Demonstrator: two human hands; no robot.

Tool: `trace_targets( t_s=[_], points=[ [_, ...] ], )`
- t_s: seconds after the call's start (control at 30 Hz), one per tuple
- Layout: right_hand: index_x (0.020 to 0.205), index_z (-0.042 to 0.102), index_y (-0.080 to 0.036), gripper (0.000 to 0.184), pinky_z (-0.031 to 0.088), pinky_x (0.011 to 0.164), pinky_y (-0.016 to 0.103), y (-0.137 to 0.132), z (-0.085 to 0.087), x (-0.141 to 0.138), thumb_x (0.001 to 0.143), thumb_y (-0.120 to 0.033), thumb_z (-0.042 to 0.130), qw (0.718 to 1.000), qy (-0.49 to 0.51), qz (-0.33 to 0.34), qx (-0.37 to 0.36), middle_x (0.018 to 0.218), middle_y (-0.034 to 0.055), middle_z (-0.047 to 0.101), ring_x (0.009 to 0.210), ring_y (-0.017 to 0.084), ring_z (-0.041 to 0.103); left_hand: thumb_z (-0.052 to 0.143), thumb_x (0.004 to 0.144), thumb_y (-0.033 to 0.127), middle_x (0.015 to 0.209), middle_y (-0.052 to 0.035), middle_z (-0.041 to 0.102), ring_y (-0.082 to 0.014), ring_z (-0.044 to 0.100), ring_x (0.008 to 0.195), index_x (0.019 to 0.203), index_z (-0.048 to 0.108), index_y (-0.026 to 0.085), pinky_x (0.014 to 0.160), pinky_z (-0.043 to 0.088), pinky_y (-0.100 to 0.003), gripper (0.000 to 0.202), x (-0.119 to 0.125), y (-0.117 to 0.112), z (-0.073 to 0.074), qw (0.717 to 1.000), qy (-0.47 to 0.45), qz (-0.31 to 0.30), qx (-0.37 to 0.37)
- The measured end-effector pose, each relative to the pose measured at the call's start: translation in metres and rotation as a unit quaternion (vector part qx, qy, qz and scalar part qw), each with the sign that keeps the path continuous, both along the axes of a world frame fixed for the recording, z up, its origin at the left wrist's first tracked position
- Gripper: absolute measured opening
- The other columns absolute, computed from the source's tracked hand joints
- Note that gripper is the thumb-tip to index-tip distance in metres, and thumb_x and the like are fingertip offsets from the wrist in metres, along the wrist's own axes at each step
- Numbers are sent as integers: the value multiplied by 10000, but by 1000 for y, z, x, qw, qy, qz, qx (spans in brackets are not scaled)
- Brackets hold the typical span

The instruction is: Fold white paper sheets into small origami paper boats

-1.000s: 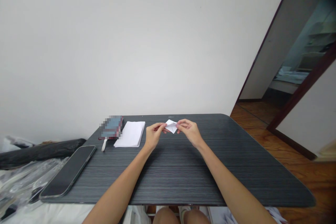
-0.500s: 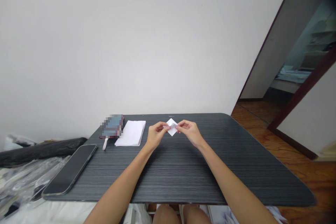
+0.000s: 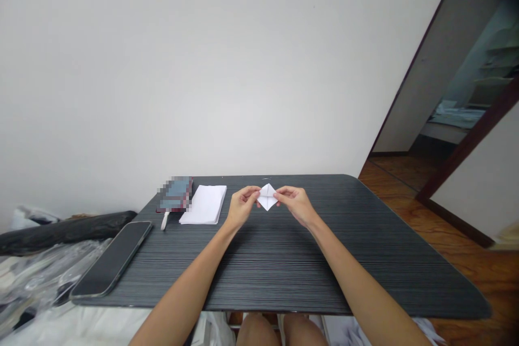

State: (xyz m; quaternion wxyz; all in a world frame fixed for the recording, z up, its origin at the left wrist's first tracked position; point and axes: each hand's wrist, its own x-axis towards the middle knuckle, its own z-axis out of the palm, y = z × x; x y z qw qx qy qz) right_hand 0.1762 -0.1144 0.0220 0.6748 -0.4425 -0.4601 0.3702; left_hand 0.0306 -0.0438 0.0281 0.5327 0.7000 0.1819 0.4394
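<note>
Between my hands is a small piece of folded white paper (image 3: pixel 267 201), diamond-shaped, with crease lines crossing its middle. My left hand (image 3: pixel 242 206) pinches its left corner between thumb and fingers. On the opposite corner, my right hand (image 3: pixel 297 204) has the same kind of pinch. Both hands are above the far half of the dark table (image 3: pixel 275 275). To the left of my left hand lies a stack of white paper sheets (image 3: pixel 205 204).
A red-edged item (image 3: pixel 175 194), partly pixelated, sits at the table's back left with a white strap (image 3: pixel 165 220). A phone (image 3: pixel 113 259) lies at the left edge. Plastic-wrapped things (image 3: pixel 52 267) crowd the left side. A white wall (image 3: pixel 243 65) rises behind the table.
The paper's middle, lifted and partly open half a second ago, now looks flatter, with its creases showing. My left fingers have shifted slightly right, to the paper's corner.
</note>
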Motion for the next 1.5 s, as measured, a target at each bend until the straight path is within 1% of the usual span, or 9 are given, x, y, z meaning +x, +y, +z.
trace_targets(
  t_s=[0.1,0.3,0.5,0.67,0.83,1.0,1.1,1.23,1.5],
  points=[
    [625,599,-131,159,416,514,237,0,-1,2,579,-266,669,1000,-10,-13,-6,578,9,609,479,89,521,522,725,282,681,-30,609,-90,522,500,841,594,109,517,432,-220,221,1,0,-1,1000,1,0,-4],
    [639,565,-132,185,444,574,271,-4,4,5,578,-276,665,999,-12,11,-33,574,28,627,535,129,579,520,725,291,684,-39,614,-105,538,542,819,600,111,554,445,-230,218,0,4,-3,999,-2,36,1],
    [648,557,-130,192,410,524,247,-7,6,8,639,-314,610,997,-74,-8,-11,527,12,592,473,94,515,535,724,268,685,-39,614,-124,574,621,954,505,121,620,447,-245,275,-2,4,-2,999,-11,-38,-1],
    [642,553,-131,198,377,484,228,-9,6,11,638,-321,608,995,-100,-10,-18,499,-10,547,460,81,477,541,712,280,701,-32,594,-108,555,590,792,533,120,593,441,-235,179,-3,10,-3,1000,-1,-16,15],
    [670,545,-147,198,377,477,224,-10,10,8,614,-317,629,997,-79,2,-9,557,-14,551,484,82,490,546,700,288,642,-18,581,-109,546,580,743,559,120,596,440,-238,174,-3,12,-6,1000,17,11,17],
    [658,557,-150,239,402,493,239,-6,8,3,565,-345,658,998,-53,-11,-16,646,7,585,522,94,504,542,701,301,601,-13,575,-111,549,548,733,554,122,553,442,-232,182,-3,4,-4,999,25,33,21],
    [606,550,-144,239,407,510,238,-3,4,1,553,-346,667,998,-47,-30,-16,635,11,582,544,98,506,534,713,307,623,-13,576,-112,561,559,770,535,128,562,452,-235,188,-3,-1,-2,999,24,9,27],
    [575,537,-142,231,406,528,231,-3,3,-1,546,-326,674,998,-57,-9,-12,608,-6,556,556,95,504,572,686,309,710,-24,588,-112,558,598,841,529,135,534,445,-219,236,-2,-1,-3,999,29,-16,40],
    [555,507,-142,258,405,516,224,-2,2,-4,539,-335,677,999,-42,-12,-10,695,20,588,585,102,521,568,684,331,662,-42,616,-129,552,590,722,609,110,565,450,-242,227,2,0,-9,999,37,29,23]
  ],
)
